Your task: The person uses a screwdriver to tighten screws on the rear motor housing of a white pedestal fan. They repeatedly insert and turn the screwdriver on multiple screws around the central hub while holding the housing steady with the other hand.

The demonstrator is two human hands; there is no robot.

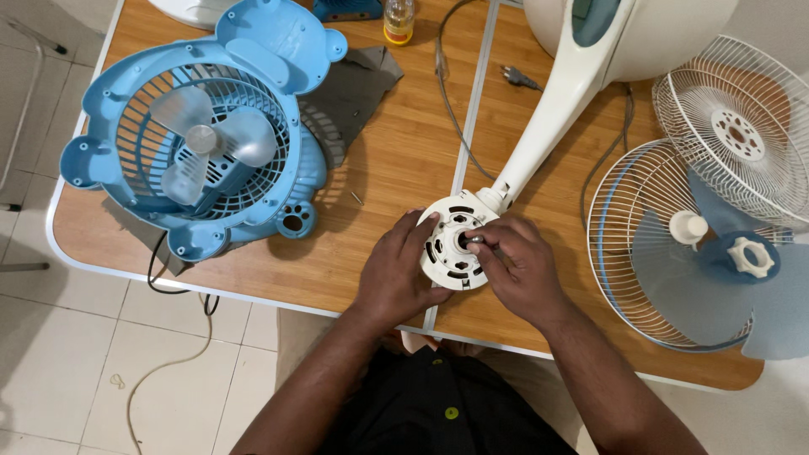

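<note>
While the wooden table (379,177) carries everything, the biggest item on it is the white pedestal fan body (581,76), lying on its side w/ its neck running down to the round white motor housing (451,244) near the table's front edge. To the right lie two white wire grilles (733,126), overlapping, and a pale blue fan blade (716,286) resting in the lower one, w/ a white blade nut (750,257) and a white cap (687,227) on top (so guard and blade are already off the motor). At left stands a blue bear-shaped desk fan (202,135), fully assembled, its black cord (160,274) hanging over the edge; a grey cloth (354,93) lies just beside it. A small oil bottle (399,21) stands at the far edge, a white plug (518,78) nearby.

The left hand (396,274) cups the housing's left rim, fingers wrapped on it and steadying it. The right hand (522,270) sits on the housing's right side, fingers pinched shut on a small metal shaft (472,240) at the housing's centre; whether that is the motor spindle or a tool tip can't be told.

Judged from this: strip-down of the front is done, work is now at the motor face, and the housing itself appears unopened; reassembly of blade and grilles is all left.
</note>
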